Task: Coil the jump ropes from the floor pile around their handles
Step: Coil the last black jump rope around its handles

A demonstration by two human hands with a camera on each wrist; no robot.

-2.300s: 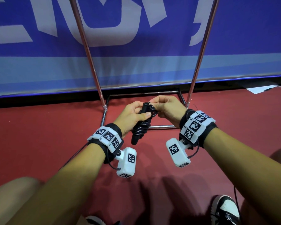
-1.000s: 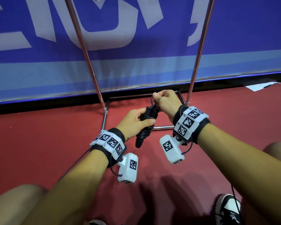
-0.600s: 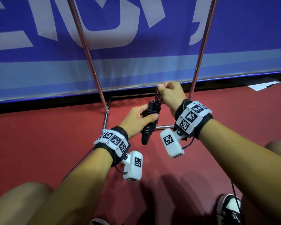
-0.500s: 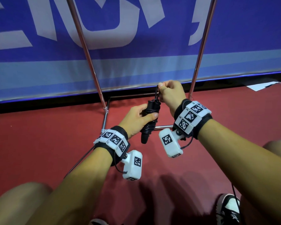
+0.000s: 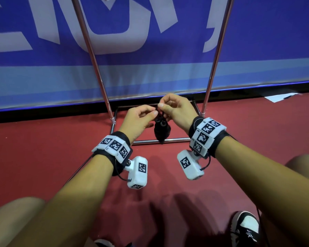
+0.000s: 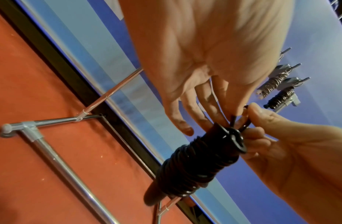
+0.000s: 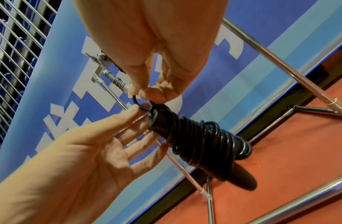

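A black jump rope (image 5: 161, 130) is coiled tightly round its two black handles and hangs upright as one bundle above the red floor. A short loop of rope (image 7: 136, 103) sticks out at the top of the handles. My right hand (image 5: 161, 106) pinches this loop from above with thumb and forefinger. My left hand (image 5: 154, 111) pinches the same loop from the left, its other fingers (image 7: 147, 136) spread straight behind the handle tops. The coils (image 6: 195, 163) cover the middle of the handles, and the lower handle tips poke out below.
A chrome rack stands just beyond my hands, its base bar (image 5: 177, 139) on the floor and two uprights (image 5: 96, 68) against a blue banner. Other coiled ropes (image 6: 277, 97) hang on the rack's hooks. A sheet of paper (image 5: 280, 97) lies at far right. My shoe (image 5: 244, 227) is at bottom right.
My left hand has let go of the handles and moved up to the loop beside my right hand. The bundle has swung from slanted to hanging straight down from the loop.
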